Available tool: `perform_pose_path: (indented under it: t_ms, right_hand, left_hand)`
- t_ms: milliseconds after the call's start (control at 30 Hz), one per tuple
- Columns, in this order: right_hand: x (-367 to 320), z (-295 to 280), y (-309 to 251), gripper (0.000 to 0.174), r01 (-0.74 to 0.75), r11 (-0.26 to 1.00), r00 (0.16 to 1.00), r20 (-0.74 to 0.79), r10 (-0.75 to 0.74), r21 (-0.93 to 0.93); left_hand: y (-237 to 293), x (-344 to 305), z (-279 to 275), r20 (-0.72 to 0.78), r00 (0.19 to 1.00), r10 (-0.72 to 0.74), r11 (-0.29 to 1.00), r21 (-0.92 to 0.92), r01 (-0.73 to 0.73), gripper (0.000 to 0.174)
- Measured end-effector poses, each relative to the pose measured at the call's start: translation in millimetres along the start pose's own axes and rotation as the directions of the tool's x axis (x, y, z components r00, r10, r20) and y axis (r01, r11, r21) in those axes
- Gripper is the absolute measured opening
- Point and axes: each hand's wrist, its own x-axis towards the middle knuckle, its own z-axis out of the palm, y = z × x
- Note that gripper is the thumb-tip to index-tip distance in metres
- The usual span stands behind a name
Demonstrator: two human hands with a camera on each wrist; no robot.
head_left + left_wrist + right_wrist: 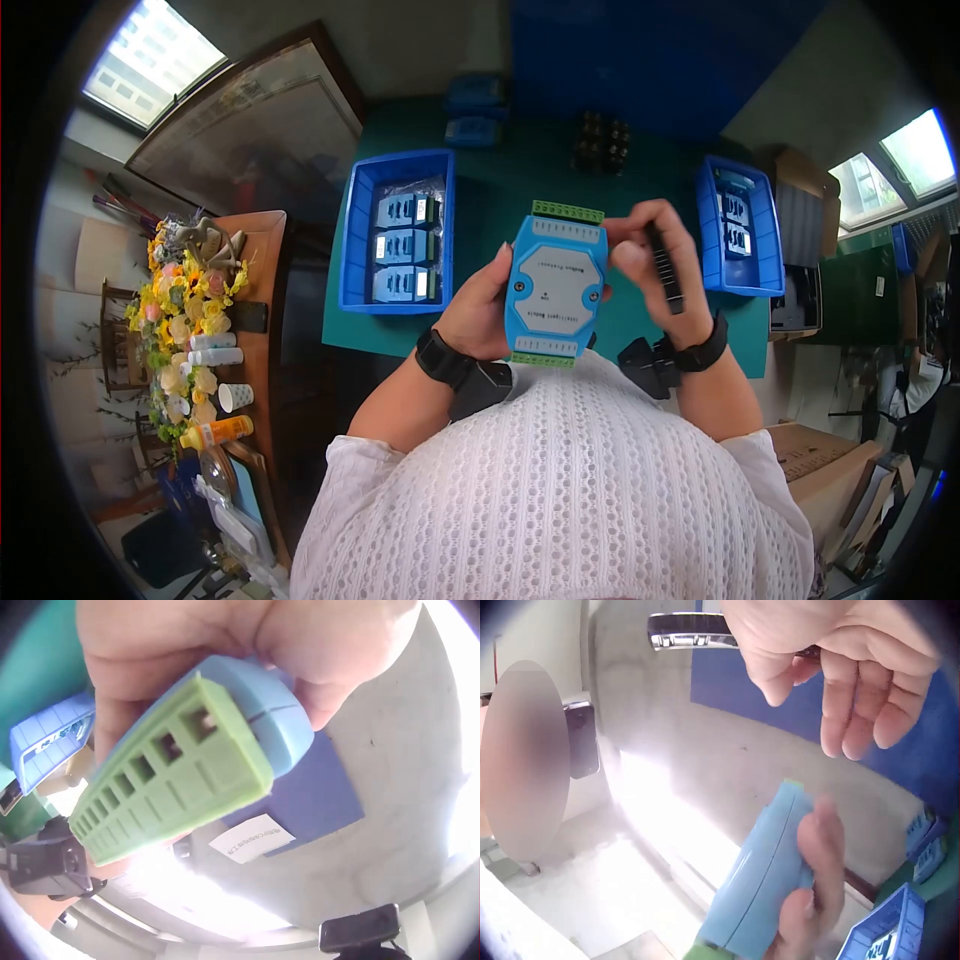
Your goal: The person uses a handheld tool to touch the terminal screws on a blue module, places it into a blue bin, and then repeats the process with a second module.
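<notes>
My left hand [474, 318] grips a light blue electronic module [556, 285] by its side, in front of the chest. The module has a grey label face, two screws and green terminal blocks [568, 211] along both ends. In the left wrist view, one green terminal block [165, 780] faces the camera, its row of square openings showing. My right hand [655, 250] holds a slim black bar with silver marks [663, 268], tucked against the palm. Its fingers are near the module's upper right corner. The right wrist view shows the bar [694, 631] sticking out past the thumb.
A blue bin [352, 240] with several similar modules stands on the green table [480, 190] at left. Another blue bin [768, 240] holds more at right. Black parts [600, 142] and blue modules [472, 130] lie at the back. A wooden side table [268, 300] bears flowers and bottles.
</notes>
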Motion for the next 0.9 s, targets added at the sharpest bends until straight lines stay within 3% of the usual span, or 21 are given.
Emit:
perform_pose_path:
  t_ms: [67, 133, 233, 333, 400, 500, 600, 667, 700, 833, 900]
  right_hand:
    - [-3, 4, 0, 0.027, -0.17, 0.983, 0.985, 0.016, 0.171, -0.064]
    - [-4, 7, 2, 0.03, -0.112, 0.992, 0.993, -0.029, 0.111, -0.058]
    - [-1, 5, 6, 0.03, 0.004, 0.989, 0.999, -0.05, -0.011, -0.145]
    - [-2, 1, 11, 0.031, 0.021, 0.973, 0.997, -0.062, -0.036, -0.23]
    - [-4, 2, 13, 0.032, 0.045, 0.963, 0.997, -0.044, -0.059, -0.267]
    - [-7, 5, 8, 0.033, -0.059, 0.997, 0.998, -0.033, 0.058, -0.048]
    - [-6, 3, 3, 0.029, 0.047, 0.978, 0.999, 0.007, -0.047, -0.204]
    - [2, 6, 2, 0.019, 0.178, 0.981, 0.978, -0.092, -0.185, -0.076]
    - [4, -4, -1, 0.011, 0.219, 0.956, 0.962, -0.119, -0.245, -0.198]
    - [-3, -11, -27, 0.036, 0.162, 0.984, 0.947, -0.293, -0.134, 0.074]
    - [-3, -5, -33, 0.036, 0.243, 0.935, 0.956, -0.229, -0.185, 0.259]
  left_hand:
    - [-1, 0, 4, -0.031, 0.999, 0.019, 0.998, 0.062, -0.017, 0.066]
    - [-2, -2, 7, -0.115, 0.992, 0.044, 0.997, 0.072, -0.036, 0.067]
    - [7, 0, 13, -0.226, 0.961, 0.158, 0.943, 0.322, -0.079, 0.065]
    - [15, -4, 14, -0.251, 0.962, 0.109, 0.76, 0.645, 0.082, 0.064]
    - [12, -3, 14, -0.226, 0.968, 0.105, 0.765, 0.641, 0.066, 0.065]
    - [12, -6, 20, -0.219, 0.974, 0.05, 0.822, 0.563, 0.084, 0.067]
    - [11, -7, 24, -0.248, 0.968, 0.05, 0.847, 0.523, 0.09, 0.067]
    - [10, -7, 27, -0.278, 0.957, 0.08, 0.842, 0.533, 0.084, 0.065]
    - [10, -8, 29, -0.292, 0.951, 0.101, 0.837, 0.542, 0.077, 0.064]
    - [6, -16, 34, -0.238, 0.944, 0.23, 0.779, 0.626, -0.032, 0.069]
    - [10, -15, 43, -0.216, 0.951, 0.221, 0.789, 0.612, -0.044, 0.063]
